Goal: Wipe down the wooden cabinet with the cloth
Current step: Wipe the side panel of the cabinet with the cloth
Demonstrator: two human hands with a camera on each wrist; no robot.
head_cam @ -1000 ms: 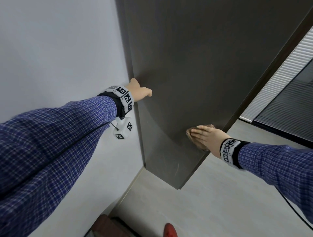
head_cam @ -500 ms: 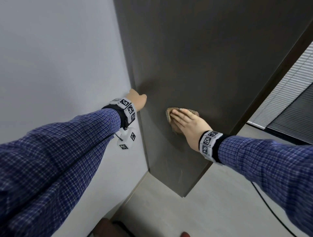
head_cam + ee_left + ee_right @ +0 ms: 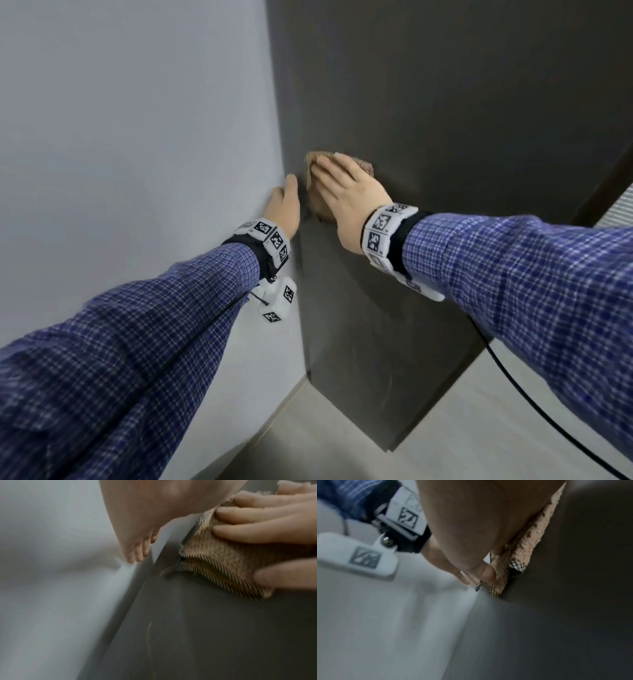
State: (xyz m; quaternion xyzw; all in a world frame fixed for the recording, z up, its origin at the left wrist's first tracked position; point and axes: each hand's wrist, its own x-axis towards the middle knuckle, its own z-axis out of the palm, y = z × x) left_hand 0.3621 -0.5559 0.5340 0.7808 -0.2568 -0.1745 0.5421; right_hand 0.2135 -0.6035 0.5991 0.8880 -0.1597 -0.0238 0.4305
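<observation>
The dark wooden cabinet [image 3: 445, 120] stands upright against the wall, its broad side panel facing me. My right hand [image 3: 337, 181] presses a tan, fuzzy cloth [image 3: 312, 163] flat on that panel, close to its left edge. In the left wrist view its straight fingers [image 3: 257, 531] lie spread over the cloth [image 3: 214, 555], whose woven hem sticks out below. From the right wrist view, the cloth [image 3: 527, 547] is squeezed between palm and panel. My left hand [image 3: 286, 198] rests flat where wall meets cabinet, just left of the cloth, holding nothing.
A plain grey wall [image 3: 137, 137] fills the left side. Pale floor [image 3: 479, 428] lies below the cabinet's bottom corner. A black cable [image 3: 534, 394] trails from my right sleeve across the floor. Window blinds [image 3: 620, 205] show at the far right.
My right hand has slid the cloth up and to the left across the panel, from its right edge to beside my left hand. The left hand stays at the wall edge.
</observation>
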